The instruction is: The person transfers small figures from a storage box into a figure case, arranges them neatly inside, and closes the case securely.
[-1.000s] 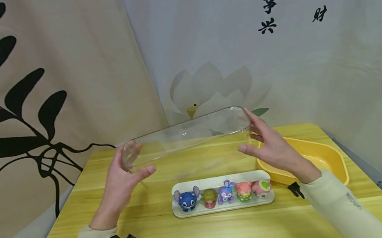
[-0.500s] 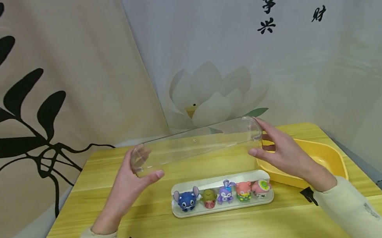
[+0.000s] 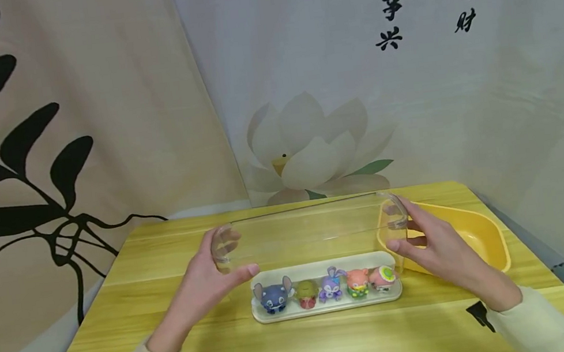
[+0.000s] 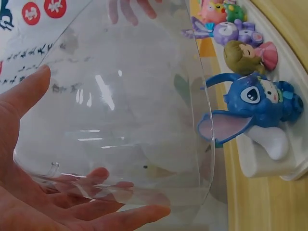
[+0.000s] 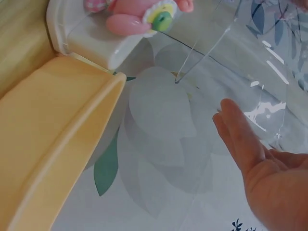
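A long clear plastic cover [image 3: 308, 222] is held in the air by its two ends. At its left end, my left hand [image 3: 205, 280] grips with the fingers behind and the thumb in front. My right hand [image 3: 439, 251] grips the other end likewise. Just in front of and below the cover, a long white tray [image 3: 328, 310] bears several small figures in a row: a blue big-eared one [image 3: 274, 299], a brown-haired girl [image 4: 243, 57], a purple rabbit [image 3: 330, 286], a pink one with green [image 3: 358, 283] and a pink one with a yellow-green disc [image 3: 383, 278].
A yellow basin [image 3: 479, 235] stands on the wooden table [image 3: 333, 350] at the right, close beside the tray's end and partly behind my right hand. A printed cloth [image 3: 464, 120] hangs behind the table.
Both hands have lowered the clear cover and brought it rightward, and its tilt has lessened. It is now closer to the white tray. The tray and figures stay in place.
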`<state>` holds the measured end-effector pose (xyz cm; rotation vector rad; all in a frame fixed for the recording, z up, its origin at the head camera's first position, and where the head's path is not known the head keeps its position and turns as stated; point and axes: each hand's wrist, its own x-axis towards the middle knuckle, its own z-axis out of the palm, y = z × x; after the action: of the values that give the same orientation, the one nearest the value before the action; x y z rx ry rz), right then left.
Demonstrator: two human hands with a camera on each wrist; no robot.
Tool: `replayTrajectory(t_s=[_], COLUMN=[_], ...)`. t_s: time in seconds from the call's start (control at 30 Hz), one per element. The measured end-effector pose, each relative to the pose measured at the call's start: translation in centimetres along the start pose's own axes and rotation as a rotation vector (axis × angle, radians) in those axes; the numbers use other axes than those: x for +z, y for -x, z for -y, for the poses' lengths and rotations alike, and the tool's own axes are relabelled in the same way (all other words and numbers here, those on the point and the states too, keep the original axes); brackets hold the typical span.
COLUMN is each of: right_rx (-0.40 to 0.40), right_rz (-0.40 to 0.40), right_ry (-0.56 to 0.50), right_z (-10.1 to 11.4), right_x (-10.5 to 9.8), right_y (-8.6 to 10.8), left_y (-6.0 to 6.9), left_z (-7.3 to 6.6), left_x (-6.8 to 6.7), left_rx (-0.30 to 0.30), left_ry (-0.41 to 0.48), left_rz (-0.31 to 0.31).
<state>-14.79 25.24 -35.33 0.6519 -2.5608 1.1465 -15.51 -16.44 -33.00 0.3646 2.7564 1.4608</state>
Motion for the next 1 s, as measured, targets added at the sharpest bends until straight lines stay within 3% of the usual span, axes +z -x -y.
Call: replayTrajectory(t_s=[0.53, 1.0], right_rx=[0.026, 0.012], right_rz=[0.005, 0.002], right_ry=[-0.044, -0.079], right_z=[-2.0, -4.1], right_x=[0.7, 1.4], right_y=[1.8, 2.3], left_y=[-0.4, -0.2], left_z=[0.4, 1.4], left_x=[1.7, 3.2], left_rx=[-0.017, -0.015], left_ry=[0.007, -0.007], left_rz=[0.073, 0.072])
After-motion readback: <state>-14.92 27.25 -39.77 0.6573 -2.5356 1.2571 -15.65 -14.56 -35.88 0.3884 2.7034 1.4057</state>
